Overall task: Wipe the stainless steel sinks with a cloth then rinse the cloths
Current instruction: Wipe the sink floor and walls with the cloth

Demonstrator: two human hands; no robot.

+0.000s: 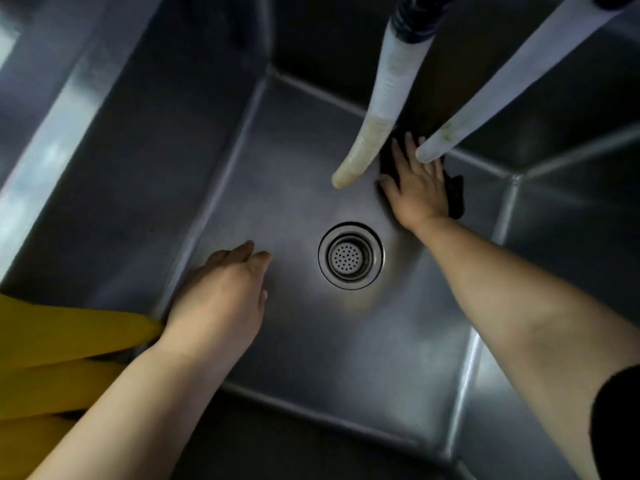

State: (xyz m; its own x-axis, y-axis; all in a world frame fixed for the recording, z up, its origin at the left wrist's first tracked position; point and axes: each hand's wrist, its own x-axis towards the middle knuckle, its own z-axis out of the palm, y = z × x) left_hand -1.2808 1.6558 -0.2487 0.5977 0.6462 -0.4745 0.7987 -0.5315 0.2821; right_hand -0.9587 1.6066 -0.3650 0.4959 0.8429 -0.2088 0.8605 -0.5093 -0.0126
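The stainless steel sink (277, 188) fills nearly everything I see: a deep basin with steep walls on all four sides, meeting the flat floor in rounded seams. The floor is mostly bare metal, widest between my two hands and toward the near wall. The far right corner is crowded, where two pale hoses (377, 109) hang down from above, their tips ending just over the floor near the back wall.

On the sink's left rim, yellow rubber gloves (69, 344) lie draped, their fingertips reaching just beside my left wrist.

My right arm stretches forward and across to the far side. My right hand (420, 192) lies flat, palm down, fingers spread wide and pressed on the dark cloth (455, 197), which sits on the floor close to the back wall, between the hose tips. One hose tip crosses over my fingertips.

My left hand (221, 292) rests near the left wall's lower seam, palm down, fingers loosely together and slightly curled, holding nothing. Whether it touches the floor I cannot tell.

The round drain strainer (350, 256) sits in the floor between my hands, uncovered.
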